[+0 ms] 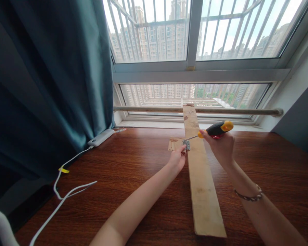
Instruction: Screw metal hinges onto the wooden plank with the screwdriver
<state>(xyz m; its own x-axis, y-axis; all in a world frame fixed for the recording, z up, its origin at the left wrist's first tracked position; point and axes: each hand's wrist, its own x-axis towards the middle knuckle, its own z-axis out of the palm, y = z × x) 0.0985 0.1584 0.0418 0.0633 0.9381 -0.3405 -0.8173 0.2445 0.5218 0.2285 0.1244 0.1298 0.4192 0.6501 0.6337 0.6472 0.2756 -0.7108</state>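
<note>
A long pale wooden board (201, 184) lies lengthwise on the table, its far end at the window sill. Against its left edge sits a small wood block (172, 145). A metal hinge (187, 145) spans the joint between the two. My left hand (178, 159) is closed at the hinge, thumb and fingers gripping its near edge; part of the grip is hidden. In my right hand (222, 147) is a screwdriver (217, 128) with a black and yellow handle, held tilted. The tip of its shaft meets the hinge's upper left part; any screw there is too small to make out.
The brown wood-grain table (133, 171) reaches to the window. A white power strip (102, 137) and its white cable (64, 196) lie at the left, beside a blue curtain (66, 68). A horizontal pipe (154, 109) runs along the sill.
</note>
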